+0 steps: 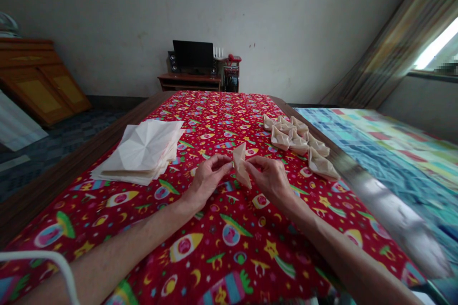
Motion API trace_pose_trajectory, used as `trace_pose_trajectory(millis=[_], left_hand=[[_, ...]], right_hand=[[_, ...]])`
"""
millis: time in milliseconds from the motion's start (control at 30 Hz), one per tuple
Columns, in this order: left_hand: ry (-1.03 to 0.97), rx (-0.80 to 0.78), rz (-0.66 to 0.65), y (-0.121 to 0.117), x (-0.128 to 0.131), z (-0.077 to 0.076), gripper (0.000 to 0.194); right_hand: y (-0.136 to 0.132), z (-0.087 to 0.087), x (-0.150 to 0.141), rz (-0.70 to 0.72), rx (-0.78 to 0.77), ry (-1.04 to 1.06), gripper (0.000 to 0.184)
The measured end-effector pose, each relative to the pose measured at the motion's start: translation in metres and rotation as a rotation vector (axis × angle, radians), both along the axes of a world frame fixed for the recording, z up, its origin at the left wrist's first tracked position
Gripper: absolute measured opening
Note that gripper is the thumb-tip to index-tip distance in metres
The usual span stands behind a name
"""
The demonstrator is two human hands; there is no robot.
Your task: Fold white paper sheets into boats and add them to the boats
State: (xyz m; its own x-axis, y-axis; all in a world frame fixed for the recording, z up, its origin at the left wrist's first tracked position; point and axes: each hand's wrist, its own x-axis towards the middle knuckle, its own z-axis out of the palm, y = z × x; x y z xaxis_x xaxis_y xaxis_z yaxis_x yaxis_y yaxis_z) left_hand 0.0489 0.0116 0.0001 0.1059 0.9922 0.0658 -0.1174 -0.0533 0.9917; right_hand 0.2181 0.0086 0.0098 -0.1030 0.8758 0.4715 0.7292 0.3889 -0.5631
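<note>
Between my two hands, just above the red patterned cloth (214,219), is a small folded paper boat (240,164) in cream paper, its pointed ends up and down. My left hand (211,174) pinches its left side between thumb and fingers. On the other side, the thumb and fingers of my right hand (270,176) are closed on the paper. A stack of creased white paper sheets (143,147) lies to the left of my left hand. Several finished folded paper boats (298,140) sit in a cluster beyond my right hand, near the table's right side.
The cloth covers a dark wooden table (118,128). A bed with a patchwork cover (386,152) adjoins on the right. At the far end stands a monitor (193,56) on a desk. A white cable (53,257) curves over my left forearm.
</note>
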Motion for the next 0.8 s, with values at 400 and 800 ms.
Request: trace_pose_trajectory(millis=[400,800], left_hand=[[0.030,-0.032,-0.035,0.0017,-0.0011,-0.0021,0.031],[0.022,-0.034,-0.049,0.0012,-0.0010,-0.0036,0.027]], right_hand=[[0.0024,-0.0018,-0.0011,0.005,0.003,0.046,0.021],[0.0053,-0.0021,0.0002,0.044,-0.079,0.153,0.024]])
